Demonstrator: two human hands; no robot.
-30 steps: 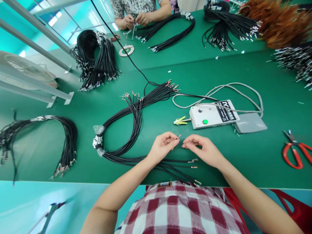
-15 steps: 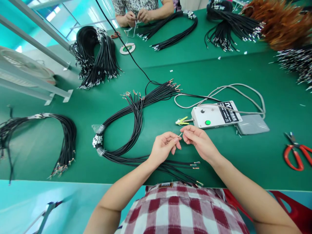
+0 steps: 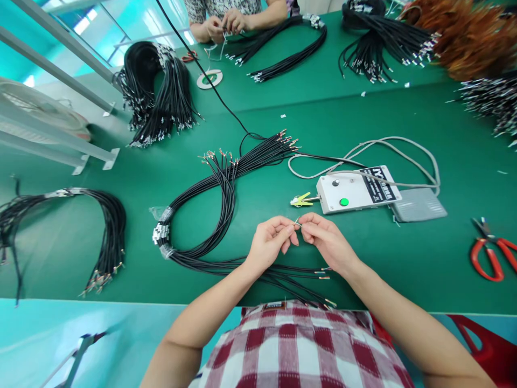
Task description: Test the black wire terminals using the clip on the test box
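Between my fingertips is the stripped end of a cable, its thin wires [image 3: 298, 221] showing at the tips. My left hand [image 3: 272, 241] pinches it from the left, thumb against the fingers. My right hand [image 3: 326, 237] is closed at the wire tips from the right. Below my hands run several black cables [image 3: 226, 265] with stripped ends pointing right. They belong to a looped bundle [image 3: 189, 199] bound with a white band [image 3: 161, 233]. Just beyond my hands lies a white control box [image 3: 355, 189] with a green button and a yellow clip [image 3: 302, 200] on its shaft.
Red-handled pliers [image 3: 490, 253] lie at the right, a grey pedal [image 3: 420, 206] beside the box. Other black bundles [image 3: 107, 215] rest at left and at the back. Across the table a person's hands [image 3: 228, 24] work near a tape roll [image 3: 210, 79]. Brown wires [image 3: 460, 37] are piled back right.
My right fingertips have shifted slightly down and left, closer to my left fingertips. The wires at the tips now look spread or crossed. The person opposite has moved their hands a little.
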